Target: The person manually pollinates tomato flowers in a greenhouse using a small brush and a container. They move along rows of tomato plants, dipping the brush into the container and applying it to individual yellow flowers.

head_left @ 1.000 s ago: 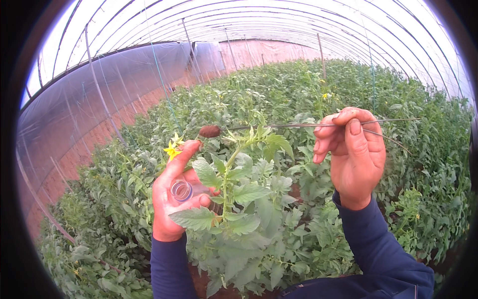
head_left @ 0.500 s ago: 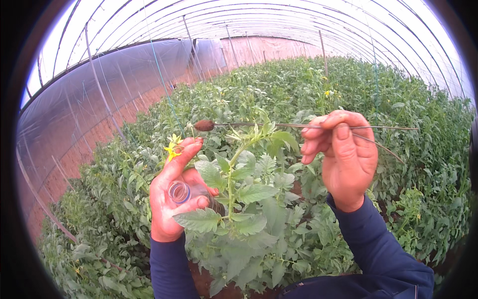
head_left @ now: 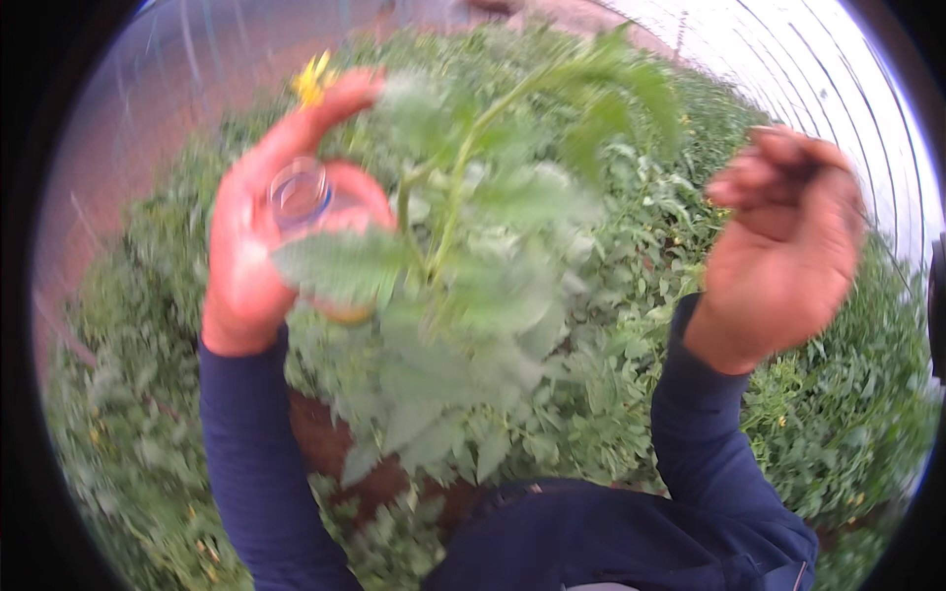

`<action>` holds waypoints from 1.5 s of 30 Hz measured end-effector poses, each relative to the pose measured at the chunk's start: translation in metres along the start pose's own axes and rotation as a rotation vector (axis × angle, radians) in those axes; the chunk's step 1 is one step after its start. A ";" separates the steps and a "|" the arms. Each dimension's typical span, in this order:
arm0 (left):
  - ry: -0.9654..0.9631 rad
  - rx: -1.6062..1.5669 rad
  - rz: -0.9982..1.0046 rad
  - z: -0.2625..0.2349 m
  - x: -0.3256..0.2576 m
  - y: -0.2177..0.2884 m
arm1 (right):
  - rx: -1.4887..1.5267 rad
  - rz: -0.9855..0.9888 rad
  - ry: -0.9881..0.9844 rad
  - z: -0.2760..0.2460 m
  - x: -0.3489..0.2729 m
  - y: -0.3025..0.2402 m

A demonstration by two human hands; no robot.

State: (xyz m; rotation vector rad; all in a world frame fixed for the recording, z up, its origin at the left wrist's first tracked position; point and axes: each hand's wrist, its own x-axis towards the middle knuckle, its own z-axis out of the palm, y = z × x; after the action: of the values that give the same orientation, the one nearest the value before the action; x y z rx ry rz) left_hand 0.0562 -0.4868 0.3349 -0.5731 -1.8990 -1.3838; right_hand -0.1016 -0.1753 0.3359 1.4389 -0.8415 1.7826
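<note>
My left hand is wrapped round a clear plastic bottle, its round open mouth facing me. Yellow flowers show beside the raised forefinger; whether it touches them I cannot tell. Just right of this hand rises a leafy green tomato plant, smeared by motion, one leaf overlapping the bottle. My right hand is off to the right with fingers curled to the thumb in a pinch. The thin wire stick it held a moment ago, brown-tipped, is lost in the blur.
Dense rows of green plants surround both arms. Brown soil shows between stems below. Curved hoops of a greenhouse stand at upper right, and a reddish wall lies at upper left.
The view has tipped downward, so more of my sleeves shows. My hands sit farther apart, the right one farther right. The wire stick, plain earlier, no longer shows clearly.
</note>
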 end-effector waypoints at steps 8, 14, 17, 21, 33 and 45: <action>0.021 0.383 -0.034 -0.027 -0.065 0.017 | 0.454 0.022 0.089 0.022 -0.042 -0.085; 0.154 0.552 -0.085 -0.063 -0.145 0.035 | 0.574 0.442 0.010 0.106 -0.117 -0.112; 0.234 0.606 -0.065 -0.086 -0.186 0.038 | 0.543 0.502 -0.131 0.140 -0.148 -0.077; 0.432 0.524 -0.175 -0.100 -0.248 0.034 | 0.506 0.512 -0.070 0.183 -0.190 -0.059; 0.702 0.427 -0.349 -0.129 -0.352 0.016 | 0.411 0.557 -0.478 0.240 -0.284 -0.007; 0.710 0.383 -0.439 -0.206 -0.323 -0.067 | 0.415 0.534 -0.208 0.276 -0.292 0.096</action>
State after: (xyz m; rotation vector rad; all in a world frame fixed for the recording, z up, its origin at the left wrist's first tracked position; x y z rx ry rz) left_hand 0.2778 -0.6855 0.0848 0.4987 -1.6548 -1.1984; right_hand 0.0115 -0.4892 0.0915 1.8079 -1.0828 2.3374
